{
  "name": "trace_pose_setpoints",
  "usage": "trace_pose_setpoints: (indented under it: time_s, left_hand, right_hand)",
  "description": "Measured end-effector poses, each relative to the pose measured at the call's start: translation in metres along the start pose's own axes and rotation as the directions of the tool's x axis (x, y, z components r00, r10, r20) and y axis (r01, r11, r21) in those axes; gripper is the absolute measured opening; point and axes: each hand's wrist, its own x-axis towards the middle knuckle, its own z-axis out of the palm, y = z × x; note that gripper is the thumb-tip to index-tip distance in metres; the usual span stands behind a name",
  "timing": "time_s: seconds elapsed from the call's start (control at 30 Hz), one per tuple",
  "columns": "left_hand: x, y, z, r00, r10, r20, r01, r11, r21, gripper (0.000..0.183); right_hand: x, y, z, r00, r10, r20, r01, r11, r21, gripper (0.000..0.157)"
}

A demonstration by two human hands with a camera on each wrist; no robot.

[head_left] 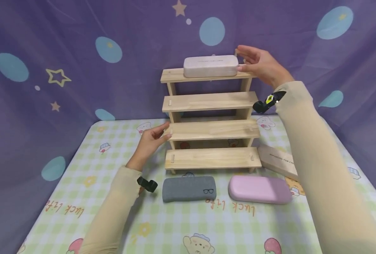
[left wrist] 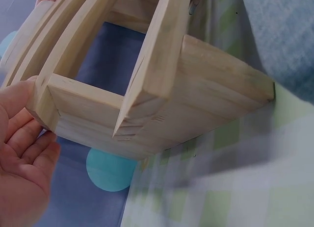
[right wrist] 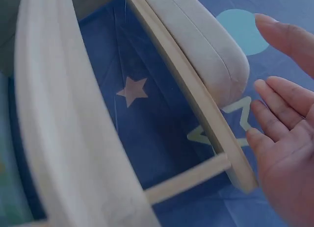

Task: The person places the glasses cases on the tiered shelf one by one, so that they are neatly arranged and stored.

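Observation:
A whitish glasses case (head_left: pixel 210 67) lies lengthwise on the top board of a four-step wooden display rack (head_left: pixel 213 130). Beside the case's right end is my right hand (head_left: pixel 259 65), its fingers extended. In the right wrist view a gap shows between those fingertips (right wrist: pixel 260 85) and the rounded end of the case. Lower down, my left hand (head_left: pixel 151 143) holds the left end of the rack's second board from the bottom, thumb at the top and fingers behind. The left wrist view shows that grip on the board end, with the rack's side panel (left wrist: pixel 211 89) next to it.
In front of the rack lie a grey glasses case (head_left: pixel 189 189) with a glasses print and a pink case (head_left: pixel 260 189). A beige printed box (head_left: pixel 278 160) sits at the rack's right, partly behind my right sleeve. A purple patterned curtain (head_left: pixel 137 84) hangs behind the checked tablecloth (head_left: pixel 105 197).

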Motion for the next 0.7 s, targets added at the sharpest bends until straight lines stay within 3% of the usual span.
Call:
trace_pose_setpoints:
  time_s: [0.13,0.3,0.5,0.7]
  left_hand:
    - [-0.003,0.012,0.002,1.000,-0.007,0.009,0.007,1.000,-0.009,0.046]
    - [-0.002,0.013,0.002,1.000,-0.020,0.002,0.020,1.000,-0.010,0.047]
    - [0.000,0.013,0.002,1.000,-0.016,0.001,0.016,1.000,-0.020,0.046]
    - [0.008,-0.012,0.000,1.000,0.000,-0.013,0.000,1.000,-0.023,0.048]
  right_hand:
    - [-0.017,0.004,-0.007,0.999,-0.052,-0.015,0.052,0.997,0.051,0.077]
    - [-0.039,0.012,-0.016,0.994,-0.104,-0.015,0.105,0.989,0.107,0.075]
    - [-0.069,0.025,-0.029,0.995,-0.091,-0.028,0.092,0.995,0.025,0.076]
    - [-0.101,0.036,-0.040,0.996,-0.089,-0.007,0.088,0.994,-0.071,0.072]
